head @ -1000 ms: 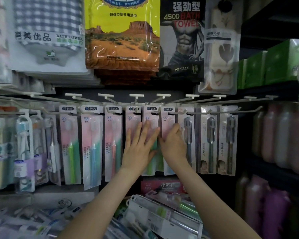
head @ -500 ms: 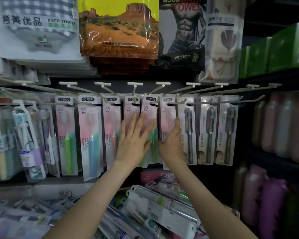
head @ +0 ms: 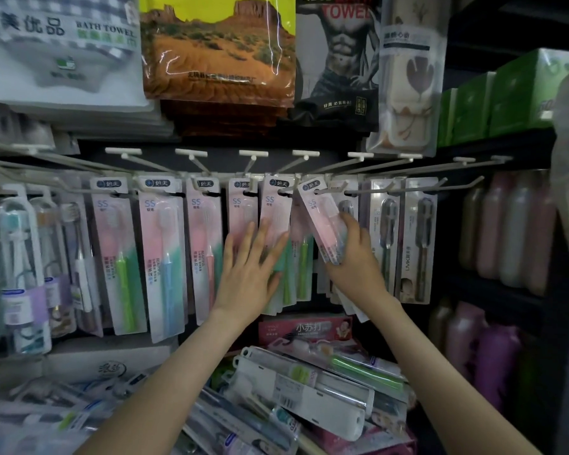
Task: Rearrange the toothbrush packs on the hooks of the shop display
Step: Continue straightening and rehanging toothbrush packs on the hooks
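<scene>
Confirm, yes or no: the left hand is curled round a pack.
No, the left hand lies flat, fingers straight, against the hanging pink toothbrush packs.

dim, soft focus, bowed edges

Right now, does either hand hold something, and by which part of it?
The right hand grips the tilted pink toothbrush pack by its lower half. The left hand holds nothing; its straight fingers press on the hanging packs.

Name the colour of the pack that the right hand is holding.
The pack is mostly pink; the head view shows it best.
</scene>
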Tool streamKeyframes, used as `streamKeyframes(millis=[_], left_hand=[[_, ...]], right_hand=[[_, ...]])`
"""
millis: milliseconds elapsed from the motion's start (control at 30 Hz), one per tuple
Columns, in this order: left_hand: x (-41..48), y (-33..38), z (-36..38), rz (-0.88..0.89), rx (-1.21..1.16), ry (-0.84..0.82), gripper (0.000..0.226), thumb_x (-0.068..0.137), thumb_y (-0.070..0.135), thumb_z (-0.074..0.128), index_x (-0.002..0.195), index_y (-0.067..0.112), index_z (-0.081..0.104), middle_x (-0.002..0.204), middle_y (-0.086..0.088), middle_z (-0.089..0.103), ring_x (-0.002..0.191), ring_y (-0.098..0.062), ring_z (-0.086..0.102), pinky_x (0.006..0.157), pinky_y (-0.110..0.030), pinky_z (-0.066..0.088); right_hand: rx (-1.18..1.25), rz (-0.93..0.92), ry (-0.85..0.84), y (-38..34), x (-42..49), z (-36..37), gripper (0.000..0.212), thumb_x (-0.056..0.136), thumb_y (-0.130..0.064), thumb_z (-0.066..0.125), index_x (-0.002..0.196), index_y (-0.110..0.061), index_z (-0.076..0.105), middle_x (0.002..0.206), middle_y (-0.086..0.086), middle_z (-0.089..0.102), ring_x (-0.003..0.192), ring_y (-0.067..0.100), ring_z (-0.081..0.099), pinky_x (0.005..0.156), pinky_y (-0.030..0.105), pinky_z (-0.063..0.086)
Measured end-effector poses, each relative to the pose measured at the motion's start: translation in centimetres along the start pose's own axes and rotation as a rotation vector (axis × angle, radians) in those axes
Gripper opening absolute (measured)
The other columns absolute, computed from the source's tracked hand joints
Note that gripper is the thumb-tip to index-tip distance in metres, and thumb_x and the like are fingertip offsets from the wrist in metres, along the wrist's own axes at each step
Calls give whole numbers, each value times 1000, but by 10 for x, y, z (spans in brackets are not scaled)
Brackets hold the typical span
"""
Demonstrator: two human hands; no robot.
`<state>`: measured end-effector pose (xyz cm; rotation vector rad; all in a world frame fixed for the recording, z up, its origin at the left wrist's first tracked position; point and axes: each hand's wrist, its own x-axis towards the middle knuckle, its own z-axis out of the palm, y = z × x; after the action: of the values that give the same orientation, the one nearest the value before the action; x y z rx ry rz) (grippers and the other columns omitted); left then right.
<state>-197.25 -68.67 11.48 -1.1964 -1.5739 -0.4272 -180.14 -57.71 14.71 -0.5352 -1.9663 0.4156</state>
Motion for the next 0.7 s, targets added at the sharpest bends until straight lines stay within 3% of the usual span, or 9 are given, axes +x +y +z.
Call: streamKeyframes(millis=[133, 233, 367, 467, 567, 633, 700], left_hand=[[0, 1, 2, 18, 0, -29, 63, 93, 44, 35, 151, 23, 22, 157, -15, 15, 144, -31, 8, 114, -49, -5], [0, 1, 4, 35, 0, -16, 62, 94, 45, 35, 151, 22, 23, 156, -16, 16, 144, -32, 9, 114, -51, -1], [2, 2, 5, 46, -17, 2, 67, 92, 43, 47, 150, 19, 25, 155, -17, 20, 143, -33, 10, 113, -56, 6], [2, 3, 0, 63, -34, 18, 62, 94, 41, 39, 149, 17, 23, 153, -14, 28, 143, -30, 15, 116, -52, 1], [-2, -1, -4, 47, -31, 55, 56, 96, 35, 38, 146, 14, 26, 148, -14, 37, 141, -29, 22, 116, -50, 4], [-6, 0, -8, 11, -27, 68, 56, 96, 36, 38, 147, 16, 27, 151, -17, 31, 142, -30, 20, 116, -51, 5], [-8, 4, -11, -12, -29, 79, 58, 97, 42, 35, 149, 18, 26, 154, -17, 22, 143, -30, 16, 116, -51, 4]], right_hand=[[16, 9, -34, -6, -4, 9, 83, 83, -8, 63, 146, -26, 12, 143, 8, 26, 109, 31, 51, 69, 32, 44], [-21, 8, 1, -8, -5, 20, 81, 85, -14, 64, 147, -24, 12, 146, 9, 25, 122, 30, 43, 84, 35, 44], [-76, -40, 34, -9, -6, 30, 94, 85, -26, 67, 150, -22, 0, 151, 9, 20, 136, 27, 23, 105, 38, 32], [-28, -79, 67, -12, -6, 37, 93, 88, -23, 62, 149, -29, -8, 149, 10, 23, 133, 25, 29, 104, 37, 34], [-80, -134, 102, -11, -8, 40, 77, 92, -23, 54, 150, -29, 3, 138, 9, 37, 120, 21, 40, 92, 29, 39], [-63, -147, 155, -10, -10, 37, 68, 94, -19, 51, 150, -23, 13, 136, 9, 40, 121, 20, 37, 94, 26, 33], [-66, -84, 259, -8, -10, 34, 65, 92, -14, 53, 147, -16, 21, 136, 13, 39, 122, 25, 35, 99, 34, 33]])
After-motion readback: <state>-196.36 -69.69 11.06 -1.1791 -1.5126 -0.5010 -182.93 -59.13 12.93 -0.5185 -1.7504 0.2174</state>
